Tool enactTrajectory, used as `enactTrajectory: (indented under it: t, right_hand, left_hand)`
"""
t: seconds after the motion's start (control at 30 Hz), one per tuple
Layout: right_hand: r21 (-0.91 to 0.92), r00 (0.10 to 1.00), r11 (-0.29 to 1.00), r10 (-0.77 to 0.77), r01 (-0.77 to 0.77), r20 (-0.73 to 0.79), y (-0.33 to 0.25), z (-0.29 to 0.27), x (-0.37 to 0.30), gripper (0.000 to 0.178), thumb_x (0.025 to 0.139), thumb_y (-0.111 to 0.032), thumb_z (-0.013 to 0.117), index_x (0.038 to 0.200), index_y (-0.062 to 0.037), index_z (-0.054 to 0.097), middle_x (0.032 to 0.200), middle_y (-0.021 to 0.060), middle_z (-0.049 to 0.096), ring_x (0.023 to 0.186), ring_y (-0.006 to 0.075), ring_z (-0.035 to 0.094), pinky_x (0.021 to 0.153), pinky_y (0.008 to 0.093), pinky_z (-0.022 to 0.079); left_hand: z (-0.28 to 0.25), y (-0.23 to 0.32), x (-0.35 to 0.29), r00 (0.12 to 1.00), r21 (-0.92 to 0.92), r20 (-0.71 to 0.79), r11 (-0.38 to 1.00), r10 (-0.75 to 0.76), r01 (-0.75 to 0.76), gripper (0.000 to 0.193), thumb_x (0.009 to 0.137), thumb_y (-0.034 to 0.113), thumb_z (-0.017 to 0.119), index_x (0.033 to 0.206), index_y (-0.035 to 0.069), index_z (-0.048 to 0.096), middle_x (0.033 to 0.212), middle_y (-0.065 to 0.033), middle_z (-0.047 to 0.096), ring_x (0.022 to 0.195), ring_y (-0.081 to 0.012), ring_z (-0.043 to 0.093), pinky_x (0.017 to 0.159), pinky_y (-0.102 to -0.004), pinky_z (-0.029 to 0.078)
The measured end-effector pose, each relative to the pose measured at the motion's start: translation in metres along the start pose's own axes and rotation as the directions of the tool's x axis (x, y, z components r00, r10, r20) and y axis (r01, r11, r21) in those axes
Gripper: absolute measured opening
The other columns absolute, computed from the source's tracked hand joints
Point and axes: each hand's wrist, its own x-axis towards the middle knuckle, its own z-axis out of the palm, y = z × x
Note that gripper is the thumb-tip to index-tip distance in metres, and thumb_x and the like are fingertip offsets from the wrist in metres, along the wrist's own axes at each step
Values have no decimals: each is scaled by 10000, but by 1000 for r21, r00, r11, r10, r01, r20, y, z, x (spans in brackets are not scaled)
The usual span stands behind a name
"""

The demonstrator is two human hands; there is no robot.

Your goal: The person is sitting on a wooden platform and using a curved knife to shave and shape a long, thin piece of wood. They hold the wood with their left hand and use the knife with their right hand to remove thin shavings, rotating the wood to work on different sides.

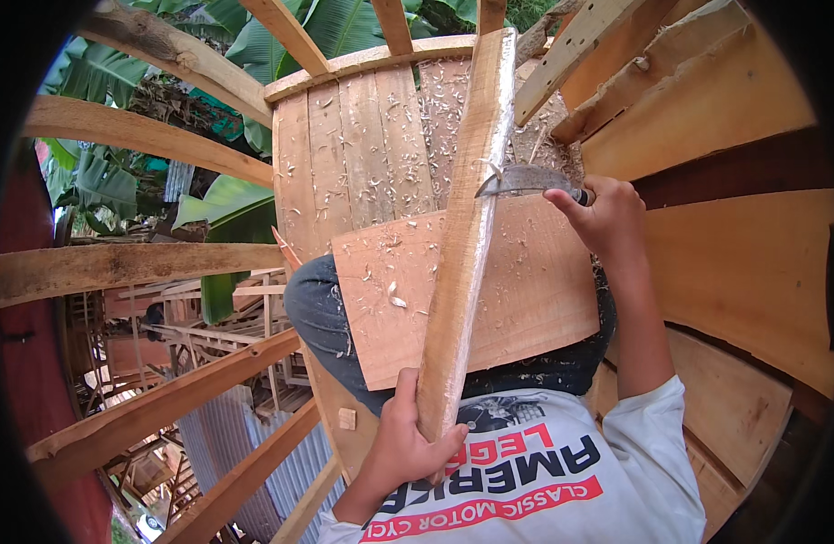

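Note:
A long wooden plank (458,263) slants up and away from my body, one edge pale and freshly cut. My left hand (412,440) is wrapped round its near end, thumb on one side and fingers on the other. In my right hand (607,216) is a curved knife (526,179), my fingers closed round its dark handle and the thumb stretched toward the blade. The blade lies across the pale edge in the plank's upper half, with a thin curl of wood at its tip. Under the plank, a flat plywood board (380,299) rests on my lap, sprinkled with shavings.
I sit on a plank platform (317,181) strewn with wood shavings. Wooden beams (136,272) fan out on the left, above a lower area with corrugated sheets (226,444). Large wooden panels (752,272) form a wall close on the right. Banana leaves (317,41) hang beyond the far edge.

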Motion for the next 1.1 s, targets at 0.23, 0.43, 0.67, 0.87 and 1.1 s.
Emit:
enactTrajectory:
  t: [0.23, 0.43, 0.67, 0.87, 1.1]
  right_hand:
    - [136, 949, 940, 301, -312, 92, 40, -28, 20, 790, 736, -746, 543, 553, 23, 523, 501, 184, 505, 457, 305, 527, 484, 408, 420]
    - [161, 967, 964, -230, 211, 108, -25, -7, -51, 754, 711, -745, 570, 524, -16, 525, 468, 143, 488, 447, 304, 532, 472, 383, 424]
    - [-32, 1000, 999, 12, -11, 28, 13, -4, 6, 796, 689, -789, 535, 508, -15, 520, 473, 160, 490, 489, 328, 564, 502, 409, 461]
    - [76, 990, 992, 94, -102, 107, -3, -2, -3, 777, 707, -755, 559, 508, -5, 530, 488, 184, 509, 501, 340, 576, 502, 405, 460]
    - [176, 948, 950, -284, 257, 145, -41, -4, -52, 751, 696, -749, 575, 501, -25, 538, 486, 156, 526, 484, 310, 582, 483, 370, 460]
  left_hand:
    - [-4, -8, -8, 999, 22, -48, 1000, 18, -17, 590, 666, 175, 720, 1118, -18, 392, 836, -141, 561, 774, -177, 567, 709, -312, 464]
    - [-1, 8, 6, 997, 1, -53, 998, -62, 63, 556, 646, 159, 706, 1083, -10, 406, 852, -91, 502, 810, -149, 496, 727, -287, 426]
    - [3, 10, -1, 994, 39, -53, 994, -97, 99, 563, 638, 152, 715, 1079, -17, 410, 796, -107, 547, 736, -158, 543, 676, -302, 457]
    - [2, 11, 2, 991, 67, -93, 992, -101, 107, 574, 638, 157, 717, 1087, -12, 402, 795, -112, 548, 737, -177, 542, 679, -306, 458]
    - [3, 7, 2, 995, 66, -89, 997, -34, 40, 565, 655, 164, 714, 1093, -9, 401, 830, -123, 546, 774, -178, 546, 707, -309, 458]
